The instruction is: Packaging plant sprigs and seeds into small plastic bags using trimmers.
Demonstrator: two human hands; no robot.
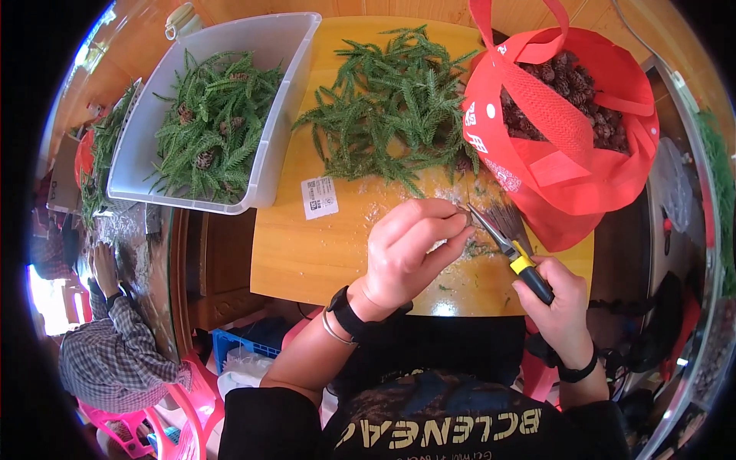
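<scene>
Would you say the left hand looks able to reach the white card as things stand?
Probably yes: the white card lies uncovered just left of the left hand, though that hand is pinched closed beside the pliers.

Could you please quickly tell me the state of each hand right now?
Left hand: closed in a pinch; what it holds cannot be clearly told.
Right hand: closed, holding the yellow-and-black-handled pliers.

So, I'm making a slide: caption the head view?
Right hand holding yellow-and-black pliers close to the left hand, near green sprigs and a red bag of pinecones.
</scene>
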